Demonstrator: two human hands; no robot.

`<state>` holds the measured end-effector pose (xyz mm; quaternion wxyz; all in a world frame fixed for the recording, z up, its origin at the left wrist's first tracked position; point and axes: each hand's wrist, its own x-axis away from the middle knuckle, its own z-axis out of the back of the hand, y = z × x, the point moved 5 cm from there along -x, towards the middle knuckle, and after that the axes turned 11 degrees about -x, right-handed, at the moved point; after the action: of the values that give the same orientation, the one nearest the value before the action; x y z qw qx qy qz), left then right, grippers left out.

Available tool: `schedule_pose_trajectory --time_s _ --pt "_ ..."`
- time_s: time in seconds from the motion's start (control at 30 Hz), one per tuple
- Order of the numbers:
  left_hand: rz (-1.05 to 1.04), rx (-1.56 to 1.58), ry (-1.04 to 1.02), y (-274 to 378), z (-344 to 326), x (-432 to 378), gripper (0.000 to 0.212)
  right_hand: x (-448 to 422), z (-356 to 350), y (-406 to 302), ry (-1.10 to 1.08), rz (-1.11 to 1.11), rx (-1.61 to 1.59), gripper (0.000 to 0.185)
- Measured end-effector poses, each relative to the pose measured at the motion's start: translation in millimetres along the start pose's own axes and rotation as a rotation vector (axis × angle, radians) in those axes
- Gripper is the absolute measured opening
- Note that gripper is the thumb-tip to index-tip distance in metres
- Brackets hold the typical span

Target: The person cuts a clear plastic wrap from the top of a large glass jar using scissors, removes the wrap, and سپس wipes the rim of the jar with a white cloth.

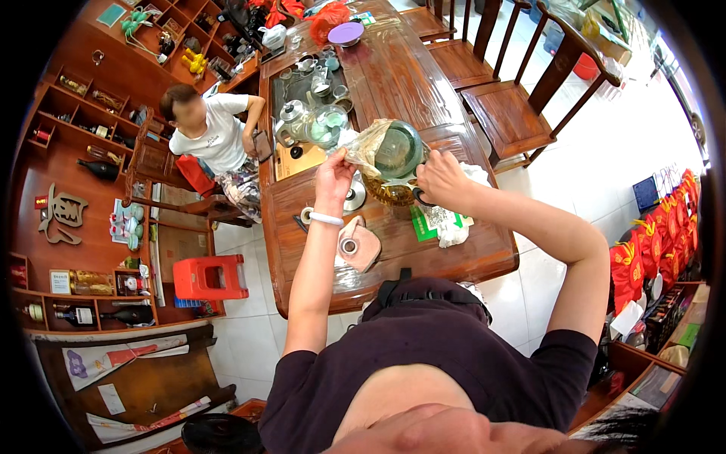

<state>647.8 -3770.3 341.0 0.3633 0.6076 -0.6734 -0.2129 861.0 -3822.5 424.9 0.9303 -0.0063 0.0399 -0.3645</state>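
A large glass jar (397,148) stands before me on the wooden table, with amber-brown contents (391,192) at its near side. Crumpled clear plastic film (368,146) hangs against the jar's left side. My left hand (333,173) pinches the edge of this film between thumb and fingers. At the jar's right, my right hand (445,179) is closed around a tool with a black looped handle (422,197), possibly scissors; its blades are hidden. A round metal lid (355,197) lies just below my left hand. Nearer me is a pink cloth (366,249) with a small ring-shaped piece on it.
White crumpled plastic (454,231) and a green packet (424,224) lie on the table (317,267) at right. A glass bowl (328,125), a kettle (292,116) and teaware stand beyond. A seated person (207,127) holds a phone at left. Wooden chairs (510,113) line the right side.
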Motion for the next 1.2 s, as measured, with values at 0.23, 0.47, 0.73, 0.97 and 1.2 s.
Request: schedule_pose_trajectory --time_s 0.23,0.47,0.73,0.97,1.2 --pt "-0.058 -0.122 0.247 5.1 41.7 -25.2 0.003 32.6 1.2 6.6 0.047 -0.121 -0.260 0.046" --pt "-0.313 -0.564 0.226 0.2 8.0 3.6 0.023 68.9 -18.4 22.5 0.139 -0.311 -0.451 0.047" --pt "-0.454 -0.936 0.094 18.4 -39.1 16.8 0.023 77.7 -35.8 22.0 0.199 -0.372 -0.576 0.045" --pt "-0.196 -0.646 0.220 -20.1 14.6 -16.3 0.017 69.4 -20.2 19.1 0.361 -0.339 -0.623 0.038" --pt "-0.376 -1.026 0.470 -44.2 68.3 10.4 0.016 54.7 -26.4 18.8 0.385 -0.370 -0.686 0.036"
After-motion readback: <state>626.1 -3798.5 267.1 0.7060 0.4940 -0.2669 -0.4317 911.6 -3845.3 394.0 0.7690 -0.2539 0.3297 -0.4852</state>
